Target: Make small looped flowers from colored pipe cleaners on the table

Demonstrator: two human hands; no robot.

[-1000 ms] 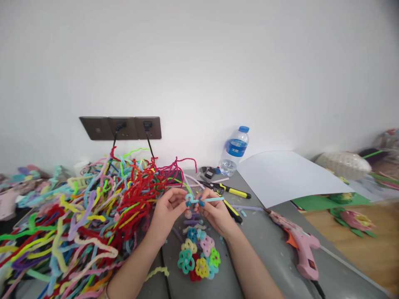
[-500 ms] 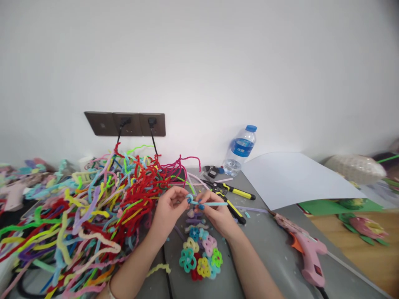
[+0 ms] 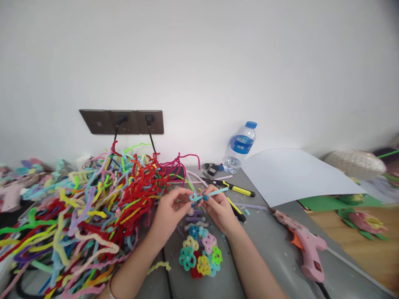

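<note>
Between my two hands is a light blue pipe cleaner [image 3: 218,192], looped at its left end and straight toward the upper right. My left hand [image 3: 173,209] pinches the looped end. The fingers of my right hand [image 3: 218,209] close on the straight part near the loop. Just below lies a cluster of small pipe cleaner flowers [image 3: 203,265] in teal, yellow, pink, green, blue and red. Short purple pieces [image 3: 193,219] lie between the hands and the flowers. Yellow-and-black pliers [image 3: 240,189] rest behind my right hand, partly hidden by it.
A tangled heap of colourful pipe cleaners [image 3: 93,216] covers the left side. At the back stands a leaning water bottle [image 3: 240,147]. White paper [image 3: 296,178] and a pink hot glue gun [image 3: 308,251] are on the right. Two plugs sit in the wall sockets [image 3: 121,122].
The straight end of the pipe cleaner has tilted upward on the right, and its loop shows more plainly. Both hands have shifted slightly while keeping their pinch.
</note>
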